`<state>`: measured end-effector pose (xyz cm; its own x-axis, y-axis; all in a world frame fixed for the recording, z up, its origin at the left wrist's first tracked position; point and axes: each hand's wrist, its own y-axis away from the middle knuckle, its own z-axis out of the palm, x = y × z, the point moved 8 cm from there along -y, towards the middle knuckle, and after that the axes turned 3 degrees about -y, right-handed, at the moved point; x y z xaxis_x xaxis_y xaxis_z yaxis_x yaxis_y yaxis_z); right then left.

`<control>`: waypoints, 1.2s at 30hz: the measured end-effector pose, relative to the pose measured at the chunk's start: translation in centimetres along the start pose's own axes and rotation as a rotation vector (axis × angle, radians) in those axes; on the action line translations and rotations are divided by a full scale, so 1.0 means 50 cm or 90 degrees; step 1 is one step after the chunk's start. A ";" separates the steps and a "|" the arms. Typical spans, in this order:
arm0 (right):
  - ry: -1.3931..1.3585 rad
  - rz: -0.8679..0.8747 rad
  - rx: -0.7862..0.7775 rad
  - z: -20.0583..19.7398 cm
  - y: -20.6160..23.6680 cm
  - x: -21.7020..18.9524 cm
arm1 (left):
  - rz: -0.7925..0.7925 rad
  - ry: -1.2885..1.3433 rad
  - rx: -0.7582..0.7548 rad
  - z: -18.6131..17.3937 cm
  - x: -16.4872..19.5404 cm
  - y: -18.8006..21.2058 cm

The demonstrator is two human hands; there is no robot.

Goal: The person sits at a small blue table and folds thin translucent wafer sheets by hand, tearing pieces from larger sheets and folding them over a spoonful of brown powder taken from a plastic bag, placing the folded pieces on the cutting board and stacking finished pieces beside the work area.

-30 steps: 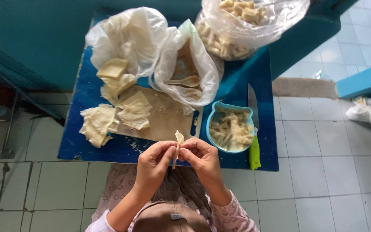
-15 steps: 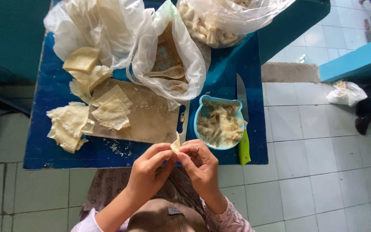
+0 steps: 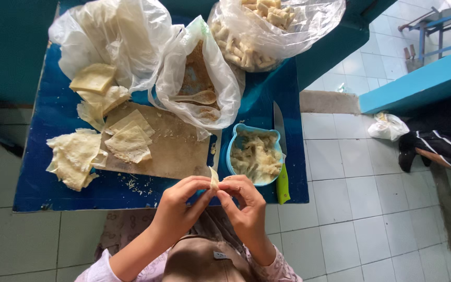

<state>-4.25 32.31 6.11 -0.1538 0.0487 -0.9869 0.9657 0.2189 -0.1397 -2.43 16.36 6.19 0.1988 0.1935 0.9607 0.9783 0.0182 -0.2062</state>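
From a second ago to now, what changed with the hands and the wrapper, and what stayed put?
Both hands, left hand and right hand, kept hold of the small dough wrapper. It stood taller above the fingers a second ago; now it is pinched down, with only a small tip showing. The blue bowl, knife, cutting board and bags lie as before; only the camera's framing shifted.
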 end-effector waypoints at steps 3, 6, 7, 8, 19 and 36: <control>0.069 -0.062 0.005 0.007 0.009 -0.031 | 0.058 -0.112 0.011 -0.010 0.031 -0.003; 0.101 -0.080 0.016 0.018 0.024 -0.038 | 0.209 -0.236 0.024 -0.016 0.080 0.017; 0.097 -0.077 0.020 0.021 0.028 -0.037 | 0.209 -0.235 0.023 -0.018 0.084 0.024; 0.093 -0.076 0.022 0.024 0.032 -0.035 | 0.210 -0.234 0.026 -0.021 0.087 0.031; 0.083 -0.099 -0.034 0.051 0.040 -0.034 | 0.087 -0.123 0.031 -0.038 0.055 0.057; -0.661 0.369 -0.013 0.071 0.019 0.203 | -0.238 0.799 0.187 -0.013 -0.223 0.134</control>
<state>-4.16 29.53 -4.34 0.5564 -0.6657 -0.4972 0.8309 0.4399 0.3409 1.94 13.69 -5.78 -0.0025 -0.8910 0.4540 0.9681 0.1116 0.2243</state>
